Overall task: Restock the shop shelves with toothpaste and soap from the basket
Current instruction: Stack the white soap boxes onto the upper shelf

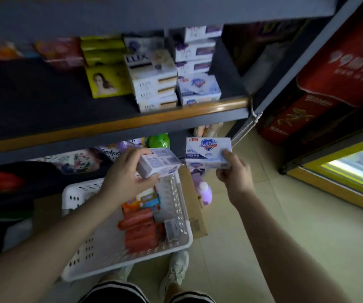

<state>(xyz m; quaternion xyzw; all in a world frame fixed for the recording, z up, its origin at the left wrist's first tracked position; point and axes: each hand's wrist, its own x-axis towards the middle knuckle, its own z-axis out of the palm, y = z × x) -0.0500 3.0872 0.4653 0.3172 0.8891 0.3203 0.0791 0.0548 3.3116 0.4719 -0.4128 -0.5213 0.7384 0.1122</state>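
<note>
My left hand (130,169) grips a white Safeguard soap box (160,162), tilted, above the white plastic basket (182,215). My right hand (230,171) holds a second Safeguard soap box (206,149) upright, its front facing me, just below the shelf edge. In the basket lie red toothpaste boxes (139,232), an orange-and-blue pack (143,200) and one small white box (172,228). On the shelf (176,115) above, two Safeguard boxes (198,88) are stacked at the right end, beside piles of Lux soap (154,84).
Yellow soap boxes (106,82) stand left of the Lux piles. A cardboard box (195,215) and a purple bottle (205,193) sit right of the basket. Red cartons (329,88) and a lit freezer (351,171) fill the right side. My feet stand below the basket.
</note>
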